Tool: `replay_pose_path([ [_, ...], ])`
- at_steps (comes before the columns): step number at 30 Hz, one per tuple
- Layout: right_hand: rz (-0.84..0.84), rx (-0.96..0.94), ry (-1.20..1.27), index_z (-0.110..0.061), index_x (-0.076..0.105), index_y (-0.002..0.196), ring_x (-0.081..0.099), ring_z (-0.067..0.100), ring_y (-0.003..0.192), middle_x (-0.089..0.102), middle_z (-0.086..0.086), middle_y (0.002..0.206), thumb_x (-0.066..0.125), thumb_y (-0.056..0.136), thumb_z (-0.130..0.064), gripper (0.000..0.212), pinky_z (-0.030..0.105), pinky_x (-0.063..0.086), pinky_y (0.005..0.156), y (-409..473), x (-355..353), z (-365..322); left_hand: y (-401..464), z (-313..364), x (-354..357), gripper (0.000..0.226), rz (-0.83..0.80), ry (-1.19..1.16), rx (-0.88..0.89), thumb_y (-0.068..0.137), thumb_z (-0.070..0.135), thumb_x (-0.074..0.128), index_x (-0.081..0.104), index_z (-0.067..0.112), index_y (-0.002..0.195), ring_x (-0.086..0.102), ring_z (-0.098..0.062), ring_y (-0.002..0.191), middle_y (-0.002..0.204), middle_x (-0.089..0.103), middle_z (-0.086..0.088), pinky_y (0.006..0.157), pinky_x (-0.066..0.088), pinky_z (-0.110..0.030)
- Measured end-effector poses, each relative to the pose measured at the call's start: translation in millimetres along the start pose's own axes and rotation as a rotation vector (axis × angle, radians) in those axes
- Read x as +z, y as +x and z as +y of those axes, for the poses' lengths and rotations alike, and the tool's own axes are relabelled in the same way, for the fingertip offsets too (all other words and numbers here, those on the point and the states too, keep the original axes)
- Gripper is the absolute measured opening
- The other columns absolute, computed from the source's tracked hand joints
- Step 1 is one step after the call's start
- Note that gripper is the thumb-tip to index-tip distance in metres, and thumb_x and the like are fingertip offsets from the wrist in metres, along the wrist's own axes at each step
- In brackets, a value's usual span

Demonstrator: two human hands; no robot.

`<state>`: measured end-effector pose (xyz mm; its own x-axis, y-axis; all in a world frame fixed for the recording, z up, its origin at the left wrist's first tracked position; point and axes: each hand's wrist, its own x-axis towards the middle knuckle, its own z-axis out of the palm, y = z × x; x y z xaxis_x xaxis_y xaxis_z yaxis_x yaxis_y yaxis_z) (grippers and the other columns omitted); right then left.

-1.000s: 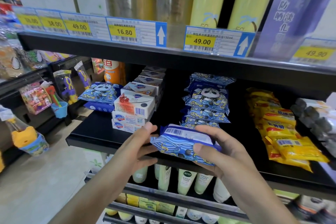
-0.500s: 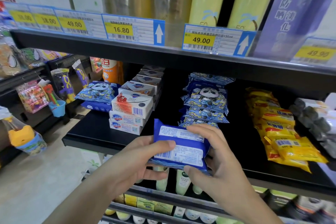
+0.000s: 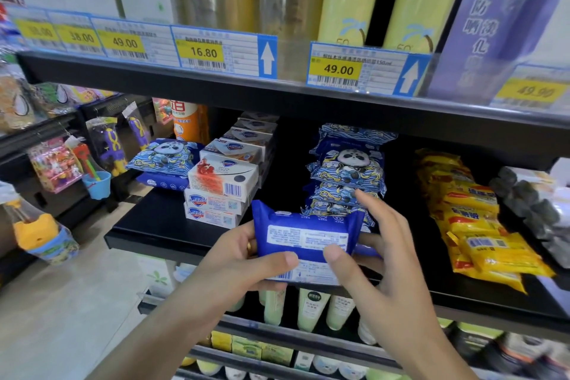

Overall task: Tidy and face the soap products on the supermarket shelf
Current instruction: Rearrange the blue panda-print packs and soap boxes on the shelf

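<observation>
1. A blue soap pack (image 3: pixel 303 239) is held up in both hands, just in front of the front edge of the black shelf (image 3: pixel 160 233).
2. The pack's back is turned to the camera, with white print and a barcode on it.
3. The pack's left end is gripped by the left hand (image 3: pixel 243 265), with the thumb laid across its lower front.
4. The pack's right end is pinched by the right hand (image 3: pixel 374 259), with the thumb on its front and the fingers spread behind it.
5. A pile of blue panda packs (image 3: pixel 347 173) is seen on the shelf just behind the held pack.
6. White soap boxes (image 3: pixel 223 185) are stacked near the shelf's left front corner.
7. Yellow packs (image 3: pixel 475 219) are laid in a row toward the shelf's right edge.
</observation>
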<state>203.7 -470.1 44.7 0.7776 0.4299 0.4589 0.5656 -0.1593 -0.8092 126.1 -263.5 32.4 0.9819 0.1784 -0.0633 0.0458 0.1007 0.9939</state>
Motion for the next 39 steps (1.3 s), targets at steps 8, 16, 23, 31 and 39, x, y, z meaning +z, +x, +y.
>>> replay_pose_path([
  [8,-0.054,0.235,0.012,-0.057,0.052,0.13,0.06,-0.001,0.111,0.056,-0.026,0.125,0.046,0.071,-0.091,0.068,0.033,0.052,0.095,5,-3,-7,-1,-5,-4,0.064,0.033,-0.059,0.066,0.068,0.009,0.088,0.064,0.014,0.127,0.073,-0.028,0.114,0.12,0.078,-0.01,0.089,0.062,-0.031],
  [16,-0.168,0.513,0.209,-0.053,0.066,0.116,0.067,0.006,0.075,0.073,-0.016,0.099,0.049,0.06,-0.093,0.071,0.024,0.05,0.064,12,-7,-19,-6,-5,-8,0.057,0.004,0.008,0.177,0.069,0.013,0.09,0.071,0.028,0.12,0.07,-0.032,0.117,0.123,0.075,-0.01,0.103,0.056,-0.046],
  [23,-0.352,0.669,0.583,-0.036,0.074,0.114,0.074,0.036,0.089,0.075,0.005,0.119,0.074,0.066,-0.076,0.063,0.04,0.06,0.066,15,-3,-21,-4,-3,-8,0.054,-0.007,0.03,0.247,0.068,0.002,0.088,0.073,0.026,0.114,0.071,-0.024,0.103,0.118,0.075,-0.011,0.091,0.057,-0.033],
  [31,-0.281,0.689,0.638,-0.022,0.072,0.122,0.075,0.037,0.084,0.077,0.019,0.11,0.095,0.069,-0.026,0.058,0.036,0.063,0.069,14,6,-14,-4,-6,-10,0.056,-0.033,0.116,0.276,0.072,0.003,0.086,0.073,0.033,0.118,0.066,-0.024,0.121,0.134,0.069,0.003,0.094,0.058,-0.033],
  [39,-0.164,0.535,0.6,-0.031,0.078,0.109,0.076,0.027,0.102,0.075,0.002,0.114,0.091,0.06,-0.028,0.05,0.035,0.063,0.079,8,8,-2,-12,-8,-21,0.086,-0.086,0.116,0.165,0.07,0.019,0.091,0.055,0.055,0.139,0.056,-0.008,0.137,0.145,0.057,0.025,0.099,0.056,-0.029],
])
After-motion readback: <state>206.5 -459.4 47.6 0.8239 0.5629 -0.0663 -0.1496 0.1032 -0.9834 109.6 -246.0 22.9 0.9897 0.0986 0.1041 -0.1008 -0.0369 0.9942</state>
